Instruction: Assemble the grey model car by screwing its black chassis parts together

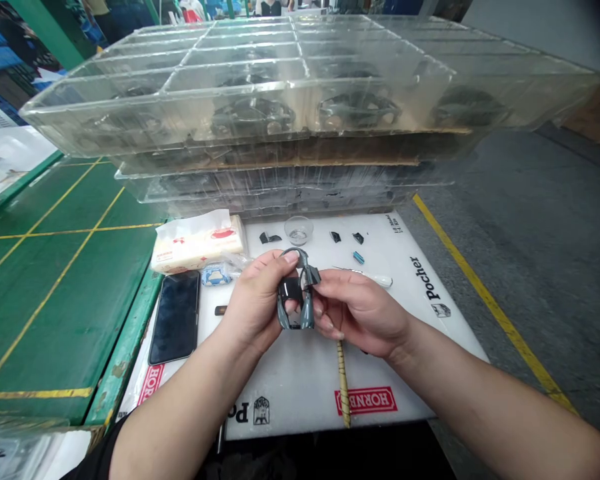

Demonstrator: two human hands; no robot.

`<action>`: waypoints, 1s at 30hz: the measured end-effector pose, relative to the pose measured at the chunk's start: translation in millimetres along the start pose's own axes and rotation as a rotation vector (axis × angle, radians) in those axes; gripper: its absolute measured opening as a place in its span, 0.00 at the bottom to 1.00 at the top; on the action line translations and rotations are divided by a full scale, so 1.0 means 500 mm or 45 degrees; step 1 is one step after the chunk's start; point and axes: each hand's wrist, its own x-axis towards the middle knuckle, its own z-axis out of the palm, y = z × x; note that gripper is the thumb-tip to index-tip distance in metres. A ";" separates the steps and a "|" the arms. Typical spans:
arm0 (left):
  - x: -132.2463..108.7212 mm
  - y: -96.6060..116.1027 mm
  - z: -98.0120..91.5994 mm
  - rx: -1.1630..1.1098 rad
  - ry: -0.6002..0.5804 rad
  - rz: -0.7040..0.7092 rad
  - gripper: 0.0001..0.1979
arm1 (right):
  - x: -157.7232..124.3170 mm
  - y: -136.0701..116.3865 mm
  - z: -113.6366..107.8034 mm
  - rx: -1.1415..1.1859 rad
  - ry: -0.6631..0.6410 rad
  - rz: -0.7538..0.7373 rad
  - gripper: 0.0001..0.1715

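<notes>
At a white Hornby-printed board (290,390) on a green workbench (55,287), a person's left hand (255,300) and right hand (357,310) gripped a glossy grey model car part (299,300) from both sides, holding it clamped between their fingers above the board. Small black pieces (271,237) and a blue piece (359,257) lay on the far side near a clear plastic cup (299,230). A smartphone (175,318) lay left, below stacked clear compartment trays (130,120).
</notes>
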 end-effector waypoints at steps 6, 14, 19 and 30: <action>-0.004 0.018 -0.009 0.080 -0.088 -0.005 0.27 | -0.016 -0.021 0.010 -0.133 0.157 -0.244 0.21; -0.008 0.014 -0.003 0.030 -0.129 -0.059 0.29 | -0.016 -0.013 0.009 -0.390 0.216 -0.349 0.30; -0.005 0.013 -0.002 -0.008 -0.146 -0.069 0.29 | -0.017 -0.011 0.008 -0.429 0.204 -0.406 0.29; -0.003 0.005 -0.005 0.042 -0.166 -0.035 0.26 | -0.017 -0.014 0.016 -0.551 0.220 -0.470 0.25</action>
